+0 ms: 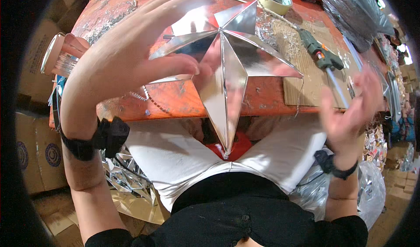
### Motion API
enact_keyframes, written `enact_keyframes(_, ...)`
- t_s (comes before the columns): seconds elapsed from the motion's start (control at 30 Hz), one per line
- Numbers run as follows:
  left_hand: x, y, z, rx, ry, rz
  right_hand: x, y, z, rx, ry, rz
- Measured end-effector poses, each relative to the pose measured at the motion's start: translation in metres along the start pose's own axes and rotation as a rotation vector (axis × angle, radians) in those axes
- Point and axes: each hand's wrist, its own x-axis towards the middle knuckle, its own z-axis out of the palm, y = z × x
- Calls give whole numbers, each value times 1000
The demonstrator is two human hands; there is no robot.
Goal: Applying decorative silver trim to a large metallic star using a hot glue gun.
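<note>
Silver, mirror-like facets made up the star (224, 72), which lay at the near edge of the red table (267, 101), its lowest point jutting out over the person's lap, probably so that both hands could get round it. The left hand (129, 50) arched over the star's left side, thumb spread well away from the fingers; no grip showed, though whether the thumb touched a facet could not be told. The right hand (352, 107), blurred, was half open and empty beside the cardboard (302, 89). On that sheet rested the green glue gun (317, 50), perhaps to keep drips off the table, with a pale glue stick (336, 86) projecting from its rear towards the right hand.

By count: one star, one glue gun, one projecting stick, one cardboard sheet, one tape roll (272, 8) at the far side, and two black wristbands (334, 164), one per wrist.
</note>
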Motion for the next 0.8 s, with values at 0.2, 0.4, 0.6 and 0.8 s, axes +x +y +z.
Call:
enact_keyframes(0.2,22,17,-22,-195,-466,-140,6,-103,32,155,423,-489)
enact_keyframes(0.4,17,15,-12,-210,-327,-86,8,-103,21,267,417,-518)
enact_keyframes(0.6,42,32,-38,-162,-572,-312,67,-71,-14,1208,-294,-226)
enact_keyframes(0.8,33,14,-23,-170,-212,-35,106,-59,18,1453,-402,406)
